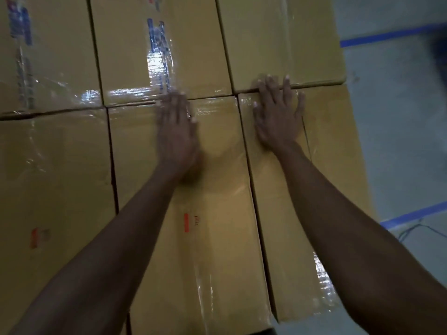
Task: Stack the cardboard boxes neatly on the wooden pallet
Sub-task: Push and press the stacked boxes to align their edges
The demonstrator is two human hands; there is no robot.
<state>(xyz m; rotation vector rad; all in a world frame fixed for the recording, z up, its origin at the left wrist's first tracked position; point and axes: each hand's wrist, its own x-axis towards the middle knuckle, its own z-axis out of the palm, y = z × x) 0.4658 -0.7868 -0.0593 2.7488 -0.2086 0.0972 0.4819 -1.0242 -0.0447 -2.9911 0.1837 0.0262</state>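
- Your left hand (177,131): palm down, fingers straight, held close together, pointing away from you. Motion-blurred; contact beneath possibly light, unclear.
- Your right hand (278,117): palm down, flat, fingers straight and splayed.
- Your left forearm (108,238), right forearm (338,209): bare, extended forward, converging.

Glossy taped cardboard boxes (212,213)
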